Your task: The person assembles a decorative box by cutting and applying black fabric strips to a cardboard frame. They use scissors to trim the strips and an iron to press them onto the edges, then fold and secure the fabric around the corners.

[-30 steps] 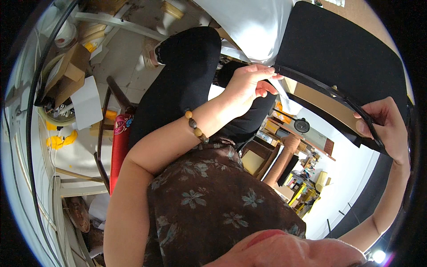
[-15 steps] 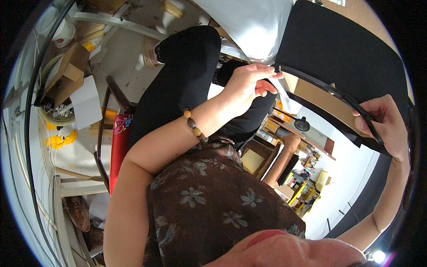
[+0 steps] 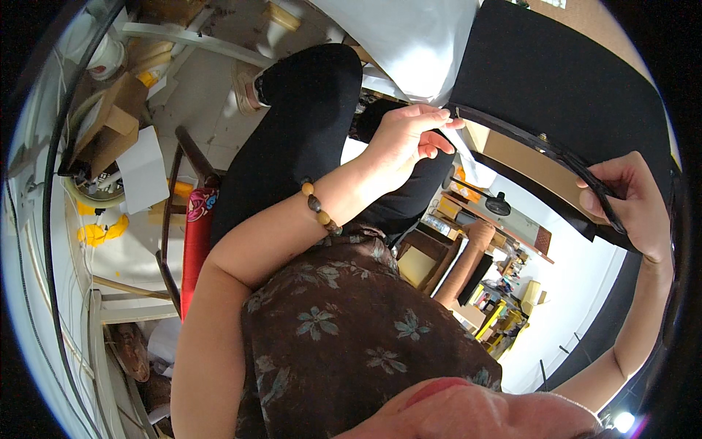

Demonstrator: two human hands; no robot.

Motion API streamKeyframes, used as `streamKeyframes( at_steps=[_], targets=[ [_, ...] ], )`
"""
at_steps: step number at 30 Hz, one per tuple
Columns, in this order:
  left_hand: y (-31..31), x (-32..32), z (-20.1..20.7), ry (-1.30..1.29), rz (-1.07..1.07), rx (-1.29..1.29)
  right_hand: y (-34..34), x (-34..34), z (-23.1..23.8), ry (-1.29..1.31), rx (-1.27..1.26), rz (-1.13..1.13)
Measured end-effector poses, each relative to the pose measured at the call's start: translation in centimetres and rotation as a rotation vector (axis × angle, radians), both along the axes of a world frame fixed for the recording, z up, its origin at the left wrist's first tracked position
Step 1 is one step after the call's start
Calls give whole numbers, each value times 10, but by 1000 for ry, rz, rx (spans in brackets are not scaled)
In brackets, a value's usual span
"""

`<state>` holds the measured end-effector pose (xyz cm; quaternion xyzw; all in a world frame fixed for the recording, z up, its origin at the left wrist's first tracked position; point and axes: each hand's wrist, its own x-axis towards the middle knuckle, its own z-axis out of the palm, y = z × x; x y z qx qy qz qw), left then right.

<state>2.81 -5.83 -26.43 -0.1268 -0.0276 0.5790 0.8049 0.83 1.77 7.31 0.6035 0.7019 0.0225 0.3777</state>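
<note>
My left hand point(image 3: 409, 139), with a bead bracelet point(image 3: 316, 203) on its wrist, is raised at the near left corner of a black panel point(image 3: 556, 73). Its thumb and forefinger are pinched beside a tiny metal piece point(image 3: 458, 112); what lies between the fingertips is too small to tell. Along the panel's near edge runs a black strip point(image 3: 504, 126) with a small brass-coloured metal fitting point(image 3: 542, 137). My right hand point(image 3: 630, 197) grips the strip's right part between thumb and fingers, where it bends down away from the panel.
White sheeting point(image 3: 409, 44) lies left of the panel. On the left are a red chair part point(image 3: 199, 238), an open cardboard box point(image 3: 110, 124) and a black cable point(image 3: 47, 190). Shelves with goods point(image 3: 497, 300) and a small black fan point(image 3: 498, 204) stand beyond my right side.
The black strip and its brass-coloured fitting have shifted slightly left. My right hand has tilted the strip's end a little; my left hand stays nearly in place.
</note>
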Motion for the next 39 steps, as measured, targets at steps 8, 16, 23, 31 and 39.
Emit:
streamKeyframes(
  at_steps=[8, 16, 23, 31, 39],
  targets=[
    [-12, -10, 13, 65, 11, -24, -9, 0, 6, -2, -25, -48],
    [-57, -87, 13, 774, 363, -80, -72, 68, 18, 502, -96, 304],
    [-10, -252, 41, 1752, 1059, -257, -133, 174, -86, 1011, -35, 51],
    [51, -359, 79, 2544, 316, -489, -169, 250, -158, 1320, -67, -454],
    [73, -407, 72, 2698, -185, -524, -193, 301, -188, 1444, 251, -498]
  ],
)
